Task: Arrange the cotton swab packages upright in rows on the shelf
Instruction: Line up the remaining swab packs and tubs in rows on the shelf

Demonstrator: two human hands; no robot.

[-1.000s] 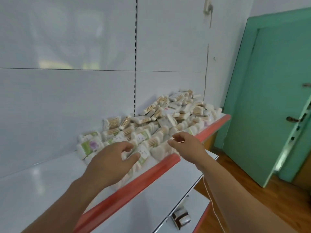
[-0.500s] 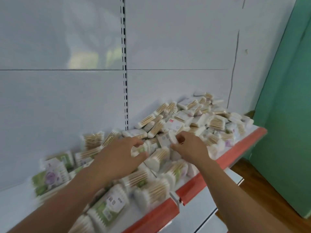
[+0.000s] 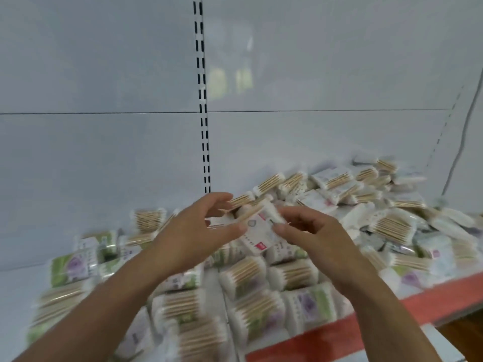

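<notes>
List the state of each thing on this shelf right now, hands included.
left hand, pinching the held package between thumb and fingers.
right hand, gripping the same package from its other side.
held package, between both hands, tilted.
heap of packages, loose, lying at mixed angles on the right.
front packages, side by side in rough rows, blurred.
shelf, covered with packages up to its red front edge.
</notes>
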